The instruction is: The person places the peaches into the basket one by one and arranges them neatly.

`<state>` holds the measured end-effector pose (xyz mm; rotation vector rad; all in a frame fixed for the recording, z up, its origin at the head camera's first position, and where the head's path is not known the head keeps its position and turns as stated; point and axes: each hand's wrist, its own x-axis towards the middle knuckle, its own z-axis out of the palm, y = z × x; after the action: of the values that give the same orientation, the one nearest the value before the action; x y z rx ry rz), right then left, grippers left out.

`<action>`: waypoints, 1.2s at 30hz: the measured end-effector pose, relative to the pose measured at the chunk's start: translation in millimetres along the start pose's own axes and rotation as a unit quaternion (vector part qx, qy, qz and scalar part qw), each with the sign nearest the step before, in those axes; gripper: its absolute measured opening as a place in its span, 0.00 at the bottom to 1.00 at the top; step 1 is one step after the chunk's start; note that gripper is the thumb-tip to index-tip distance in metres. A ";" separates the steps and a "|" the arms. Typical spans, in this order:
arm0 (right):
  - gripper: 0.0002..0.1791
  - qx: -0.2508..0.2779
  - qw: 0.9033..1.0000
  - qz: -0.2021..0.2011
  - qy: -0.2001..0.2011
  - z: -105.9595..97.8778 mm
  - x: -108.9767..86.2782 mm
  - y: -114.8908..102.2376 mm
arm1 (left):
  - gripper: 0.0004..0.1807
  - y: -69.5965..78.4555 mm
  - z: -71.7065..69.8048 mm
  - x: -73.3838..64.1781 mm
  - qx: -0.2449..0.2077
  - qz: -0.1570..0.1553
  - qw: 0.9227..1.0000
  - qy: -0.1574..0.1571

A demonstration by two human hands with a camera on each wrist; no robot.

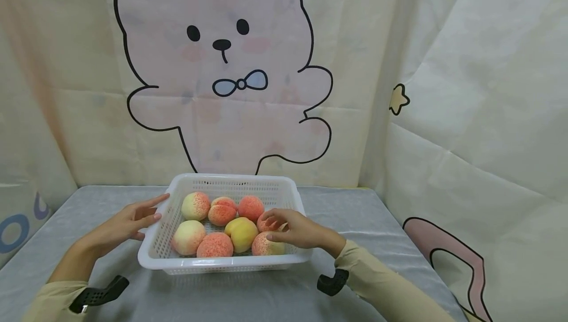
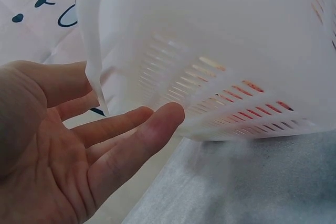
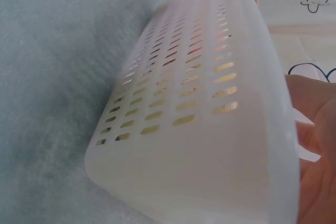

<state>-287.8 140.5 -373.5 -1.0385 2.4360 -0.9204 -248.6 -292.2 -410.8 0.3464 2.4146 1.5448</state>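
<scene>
A white plastic basket [image 1: 155, 262] with slotted walls stands on the table with several peaches in it. At its left rim is my left hand [image 1: 128, 221], fingers extended; in the left wrist view its thumb and fingers [image 2: 157, 129] lie beside the basket's outer wall. Over the right end of the basket reaches my right hand [image 1: 299, 229], fingers loosely bent. Below it are a red peach [image 1: 263, 222] and a pale orange peach [image 1: 266, 247], both partly covered. A yellow peach [image 1: 241, 234] lies just left of them. The right wrist view mostly hides that hand behind the rim.
Other peaches lie to the left: a pale one [image 1: 188, 237], a red one [image 1: 215, 245] and a two-toned one [image 1: 195, 206]. Grey cloth covers the table [image 1: 346, 208]. Behind it hangs a curtain [image 1: 346, 65] with a cartoon animal.
</scene>
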 end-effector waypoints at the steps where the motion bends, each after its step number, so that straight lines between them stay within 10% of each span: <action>1: 0.22 0.001 1.000 -0.001 0.005 0.0 0.1 0.0 | 0.41 -0.3 0.1 -0.1 0.001 -0.001 1.000 0.001; 36: 0.22 0.089 0.985 -0.050 0.141 -13.7 -0.7 11.3 | 0.41 -2.1 1.8 0.1 0.020 0.005 1.000 0.013</action>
<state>-300.4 152.8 -371.0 -1.0345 2.4810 -1.3757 -248.2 -291.5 -413.4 0.3492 2.4710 1.5167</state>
